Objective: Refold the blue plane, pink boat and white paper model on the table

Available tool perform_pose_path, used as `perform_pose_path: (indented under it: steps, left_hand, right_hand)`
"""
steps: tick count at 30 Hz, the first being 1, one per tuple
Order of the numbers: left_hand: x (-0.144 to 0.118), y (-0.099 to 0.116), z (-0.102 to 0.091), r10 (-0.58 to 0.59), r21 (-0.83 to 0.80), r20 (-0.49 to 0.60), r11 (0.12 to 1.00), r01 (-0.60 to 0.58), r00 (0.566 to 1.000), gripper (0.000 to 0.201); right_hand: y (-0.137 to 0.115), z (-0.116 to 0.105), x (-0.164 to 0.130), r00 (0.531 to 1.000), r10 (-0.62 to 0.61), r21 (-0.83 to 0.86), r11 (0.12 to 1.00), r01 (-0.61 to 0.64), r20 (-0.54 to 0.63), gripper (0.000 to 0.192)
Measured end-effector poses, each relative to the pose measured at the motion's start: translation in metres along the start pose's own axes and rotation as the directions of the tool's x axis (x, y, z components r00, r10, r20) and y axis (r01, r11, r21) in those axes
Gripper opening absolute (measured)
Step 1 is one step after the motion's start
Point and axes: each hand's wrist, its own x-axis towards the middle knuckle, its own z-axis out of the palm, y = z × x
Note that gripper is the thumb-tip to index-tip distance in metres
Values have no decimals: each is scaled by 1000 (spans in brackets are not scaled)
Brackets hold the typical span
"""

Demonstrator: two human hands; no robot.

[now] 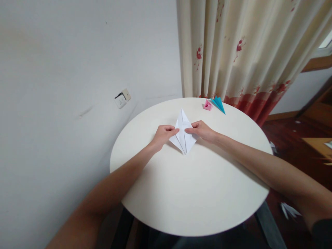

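A white folded paper [183, 121], diamond-shaped with a centre crease, lies on the round cream table [192, 193]. My left hand [163, 135] pinches its left edge with thumb and fingers. My right hand [201, 130] pinches the paper's middle from the right. Both hands rest on the tabletop with the paper between them.
A small pink folded paper piece [207, 104] and a blue folded paper piece [218, 103] sit at the table's far edge. A flowered curtain [246, 52] hangs behind. A wall socket [122, 99] is on the left wall. White paper scraps [289, 210] lie on the wooden floor at right.
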Motion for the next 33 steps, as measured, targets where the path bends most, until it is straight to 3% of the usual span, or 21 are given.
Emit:
perform_pose_path:
  steps: [9,20,23,25,27,29,31,33]
  left_hand:
    - [-1,0,4,-2,15,13,1000,2,1000,37]
    - [-1,1,6,47,6,23,999,-47,999,36]
    - [3,0,2,105,-10,-38,994,-105,994,33]
    - [7,-2,-1,131,3,-123,991,-132,984,30]
    - [12,-3,-6,136,9,-211,991,-137,968,26]
    - [15,-5,-10,121,-14,-271,991,-130,955,25]
    - [18,-6,-12,106,-42,-299,991,-123,948,27]
    - [20,-8,-14,99,-55,-315,991,-123,944,28]
  right_hand:
    - [3,3,0,1000,-14,-25,1000,15,13,33]
    - [1,4,0,998,-18,-22,1000,16,-68,30]
    - [-4,-2,3,985,-76,-42,997,70,-152,33]
    - [-6,-8,5,943,-187,-116,980,160,-276,34]
    - [-8,-15,6,854,-365,-287,920,269,-370,32]
    - [-9,-21,4,754,-548,-510,793,332,-361,28]
    - [-10,-24,1,697,-673,-714,613,338,-248,24]
    - [-8,-23,-2,696,-715,-861,395,321,-69,23]
